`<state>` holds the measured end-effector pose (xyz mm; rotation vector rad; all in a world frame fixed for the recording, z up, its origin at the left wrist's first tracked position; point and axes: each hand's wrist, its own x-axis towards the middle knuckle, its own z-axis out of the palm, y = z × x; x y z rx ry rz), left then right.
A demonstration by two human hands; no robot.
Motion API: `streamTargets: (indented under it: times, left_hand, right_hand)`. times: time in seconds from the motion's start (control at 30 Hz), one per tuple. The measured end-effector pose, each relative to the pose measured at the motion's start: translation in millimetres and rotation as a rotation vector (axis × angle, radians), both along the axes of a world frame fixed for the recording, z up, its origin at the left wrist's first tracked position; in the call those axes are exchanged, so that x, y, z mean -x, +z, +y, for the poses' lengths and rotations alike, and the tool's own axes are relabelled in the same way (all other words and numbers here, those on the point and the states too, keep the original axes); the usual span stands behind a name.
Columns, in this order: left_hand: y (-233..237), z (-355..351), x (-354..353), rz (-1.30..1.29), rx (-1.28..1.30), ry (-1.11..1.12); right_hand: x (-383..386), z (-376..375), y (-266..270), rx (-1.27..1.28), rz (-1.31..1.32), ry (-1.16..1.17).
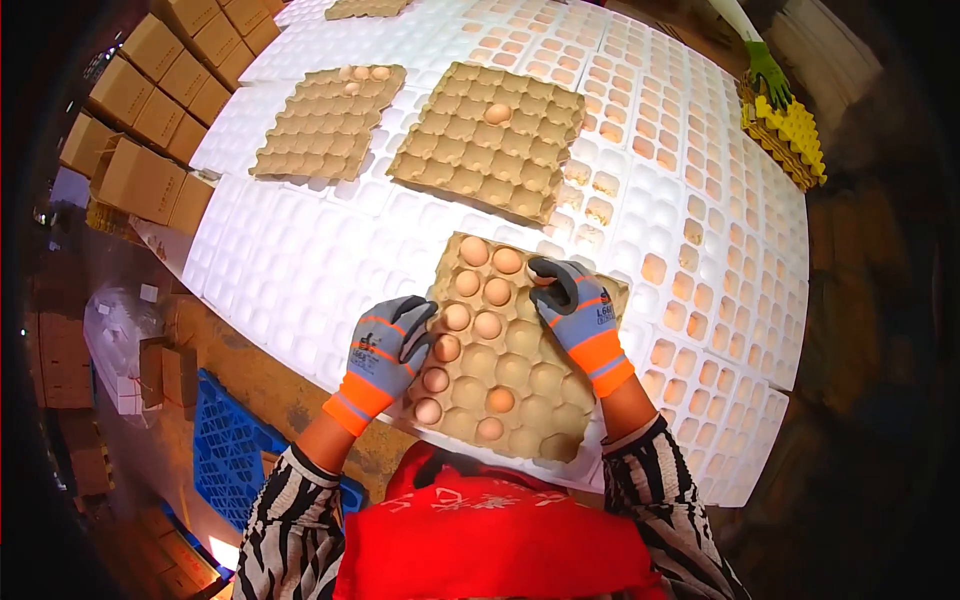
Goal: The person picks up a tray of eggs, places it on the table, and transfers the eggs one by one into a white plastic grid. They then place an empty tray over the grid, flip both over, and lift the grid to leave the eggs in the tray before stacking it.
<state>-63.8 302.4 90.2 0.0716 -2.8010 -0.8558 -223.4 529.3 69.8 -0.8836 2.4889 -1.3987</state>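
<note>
A brown pulp egg tray (544,379) lies in front of me, with brown eggs in its left columns and a few nearer the front. My right hand (582,312), in a grey and orange glove, is closed around an egg (541,277) over the tray's far row. Along the tray's left edge, my left hand (388,347) wears a matching glove. Its fingers curl in against another egg (447,347) that sits in the leftmost column; the fingertips are partly hidden.
Beyond are a pulp tray (489,153) with one egg and another tray (322,128) with several. White foam trays (300,255) cover the table, many on the right filled with eggs. A green-gloved hand (768,75) touches yellow trays (785,137). Cartons (140,178) and a blue pallet (225,450) are left.
</note>
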Motion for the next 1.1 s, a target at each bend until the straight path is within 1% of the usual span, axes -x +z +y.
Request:
streamTargets:
  times: [0.03, 0.1, 0.13, 0.23, 0.27, 0.3, 0.4, 0.43, 0.47, 0.53, 0.57, 0.6, 0.67, 0.7, 0.73, 0.8, 0.83, 0.9, 0.93, 0.97, 1.0, 1.03, 1.07, 1.1]
  left_hand:
    - [-6, -5, -2, 0.001, 0.013, -0.040]
    - [-17, -12, -2, -0.004, 0.025, -0.111]
    - [-19, -12, -3, -0.028, 0.027, -0.112]
    - [-26, -7, 13, -0.130, 0.105, -0.135]
    - [-25, -4, 22, -0.217, 0.108, -0.139]
    - [-24, 0, 28, -0.252, 0.153, -0.156]
    - [-31, 4, 43, -0.346, 0.229, -0.179]
    - [-34, 4, 46, -0.377, 0.247, -0.188]
    - [-34, 1, 48, -0.371, 0.240, -0.218]
    - [-35, -6, 50, -0.359, 0.223, -0.267]
    - [-33, -7, 52, -0.373, 0.251, -0.272]
    - [-36, -8, 54, -0.376, 0.261, -0.287]
    - [-42, -7, 61, -0.385, 0.284, -0.322]
    - [-41, -7, 63, -0.397, 0.278, -0.324]
    - [-37, -9, 65, -0.367, 0.264, -0.360]
    - [-30, -19, 63, -0.314, 0.239, -0.427]
    - [-27, -26, 61, -0.320, 0.073, -0.364]
    - [-26, -42, 53, -0.323, -0.262, -0.239]
    - [-42, -53, 48, -0.385, -0.616, -0.166]
    - [-41, -56, 42, -0.418, -1.036, -0.080]
    - [-40, -59, 37, -0.436, -1.454, 0.018]
    - [-48, -62, 32, -0.344, -1.816, -0.081]
    - [-41, -59, 31, -0.264, -2.031, -0.129]
    - [-35, -55, 31, -0.216, -2.065, -0.090]
  right_hand:
    - [-6, -7, 2, 0.017, -0.063, 0.005]
    - [-19, -17, -1, -0.136, 0.032, 0.013]
    - [-23, -21, -4, -0.213, 0.080, 0.016]
    - [-28, -43, -6, -0.395, 0.263, 0.035]
    - [-28, -51, -6, -0.454, 0.328, 0.047]
    - [-28, -56, -14, -0.557, 0.348, 0.061]
    - [-30, -62, -14, -0.604, 0.301, 0.015]
    - [-29, -56, -13, -0.487, 0.266, 0.012]
    - [-30, -47, -13, -0.295, 0.132, -0.023]
    - [-31, -20, -32, 0.305, -0.468, -0.173]
    - [-40, -16, -3, 0.608, -0.755, -0.236]
    - [-47, -15, -2, 0.698, -0.676, -0.277]
    - [-56, -7, -2, 0.708, -0.914, -0.287]
    - [-57, -10, -5, 0.367, -0.796, -0.270]
    - [-58, -19, -16, 0.122, -0.394, -0.107]
    - [-74, -40, -7, -0.555, 0.182, -0.080]
    - [-74, -51, -3, -0.740, 0.217, -0.014]
    - [-69, -55, -3, -0.756, 0.145, -0.007]
    - [-67, -53, -3, -0.769, 0.108, -0.002]
    - [-67, -48, 3, -0.667, 0.054, -0.023]
    - [-66, -38, -5, -0.448, -0.023, -0.040]
    - [-65, -25, -20, -0.227, -0.094, -0.052]
    - [-60, -18, -23, -0.006, -0.164, -0.060]
    - [-56, -10, -21, 0.303, -0.828, -0.233]
